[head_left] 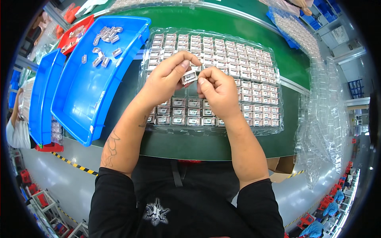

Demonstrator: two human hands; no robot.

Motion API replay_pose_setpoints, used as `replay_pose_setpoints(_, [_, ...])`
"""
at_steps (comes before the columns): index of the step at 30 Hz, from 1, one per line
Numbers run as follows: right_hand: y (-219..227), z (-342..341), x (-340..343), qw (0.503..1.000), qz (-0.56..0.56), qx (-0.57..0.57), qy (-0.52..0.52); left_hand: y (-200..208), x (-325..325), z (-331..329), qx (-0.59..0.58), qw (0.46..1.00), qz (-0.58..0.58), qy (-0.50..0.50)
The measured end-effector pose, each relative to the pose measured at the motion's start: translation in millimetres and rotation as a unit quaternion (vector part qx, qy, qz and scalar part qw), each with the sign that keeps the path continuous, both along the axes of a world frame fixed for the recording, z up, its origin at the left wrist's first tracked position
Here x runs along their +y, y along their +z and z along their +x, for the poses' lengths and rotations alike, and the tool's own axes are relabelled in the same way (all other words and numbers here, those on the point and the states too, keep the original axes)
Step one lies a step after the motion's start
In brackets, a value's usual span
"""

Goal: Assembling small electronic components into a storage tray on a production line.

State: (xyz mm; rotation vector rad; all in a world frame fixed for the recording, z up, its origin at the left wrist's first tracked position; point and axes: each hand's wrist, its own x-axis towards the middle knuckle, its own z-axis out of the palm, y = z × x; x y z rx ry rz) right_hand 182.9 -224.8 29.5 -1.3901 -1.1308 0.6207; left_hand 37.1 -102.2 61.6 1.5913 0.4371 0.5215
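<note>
Above the tray, my left hand [162, 83] is closed on a small white rectangular part [189, 77] with an opening in its face, gripping it between thumb and fingers. Close against the part's right side is my right hand [219, 93], thumb and index finger pinched together and the other fingers curled. Whatever sits in that pinch is too small to make out. Beneath both hands lies a clear plastic tray [254, 131] filled with rows of similar small white parts; my hands and forearms cover some of its middle.
At left a tilted blue bin [79, 99] holds several loose white parts, beside another blue bin [36, 107] and a red bin [64, 48]. Clear plastic trays [321, 123] are piled right. A cardboard box [282, 164] stands below the green table [186, 147]. Another person [18, 131] is far left.
</note>
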Motion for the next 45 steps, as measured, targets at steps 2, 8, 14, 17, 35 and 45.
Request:
replay_pose_setpoints(2, [1,-2,1,0.998,0.001,0.060,0.013,-1,1,-1,-0.009,1.000,-0.017,0.001])
replay_pose_setpoints(8, [4,-2,0,0.996,0.009,0.085,-0.005,2,0,-2,-0.010,0.995,-0.096,-0.010])
replay_pose_setpoints(14, [5,0,0,0.997,0.046,-0.031,-0.058,-6,5,1,-0.042,0.993,-0.109,0.032])
replay_pose_setpoints(17, [11,-11,-3,0.986,0.102,-0.125,-0.051,-6,4,0,-0.027,0.993,-0.110,0.024])
replay_pose_setpoints(35, [14,-13,-5,0.984,0.126,-0.095,-0.080,-9,4,1,-0.085,0.995,-0.057,-0.001])
replay_pose_setpoints(45, [14,-9,-5,0.980,0.090,-0.158,-0.078,-8,3,3,-0.058,0.998,-0.020,0.005])
